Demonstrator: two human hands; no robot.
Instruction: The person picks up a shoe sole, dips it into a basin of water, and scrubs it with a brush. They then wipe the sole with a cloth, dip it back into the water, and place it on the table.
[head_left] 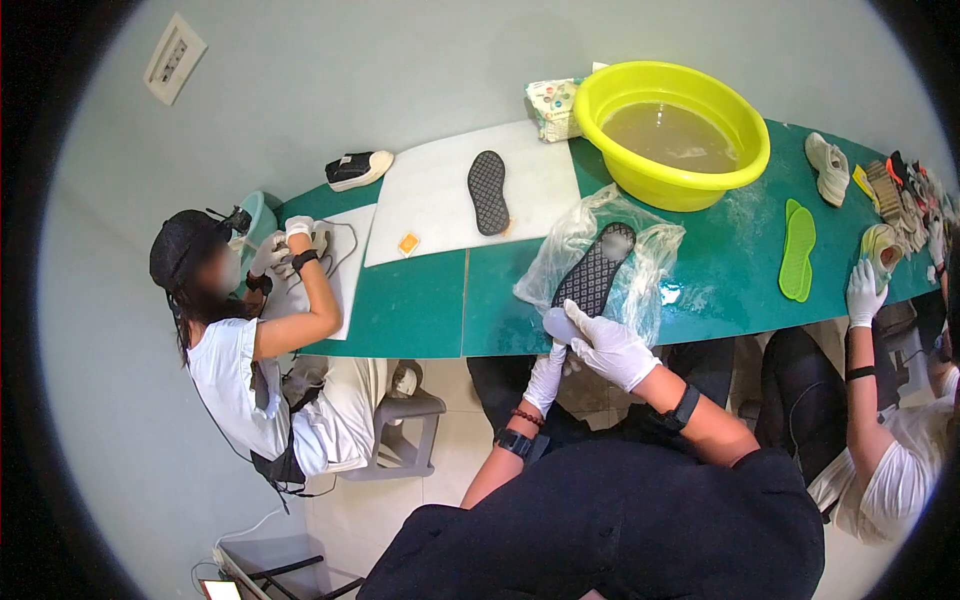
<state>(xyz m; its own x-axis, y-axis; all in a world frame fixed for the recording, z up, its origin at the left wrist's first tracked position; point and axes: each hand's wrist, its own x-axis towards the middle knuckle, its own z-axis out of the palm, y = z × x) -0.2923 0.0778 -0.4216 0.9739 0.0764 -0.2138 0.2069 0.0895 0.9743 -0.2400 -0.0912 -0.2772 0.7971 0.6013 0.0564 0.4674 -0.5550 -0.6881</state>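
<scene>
"Head view first: where do I have the dark patterned sole [590, 280]?"

"I see it lying aslant on the crumpled clear plastic [655, 255], near the front edge of the tabletop [410, 310], its near end at my right grip [615, 352]."

"How do my grips stand?"

"The right one is closed in a pinch on that near end. The left grip [545, 380] is just below, by the edge; I can't tell how its fingers are set."

"How should I handle the sole well?"

"I'd pinch by the rim, since wet-looking plastic could let it slide, and bring the left under to steady it. I'd press lightly, because a sole that thin probably bends, and keep the loose folds out from between glove and sole."

"And the yellow basin [690, 190]?"

"Beyond the plastic, to the right; I'd keep my elbow movements small."
</scene>
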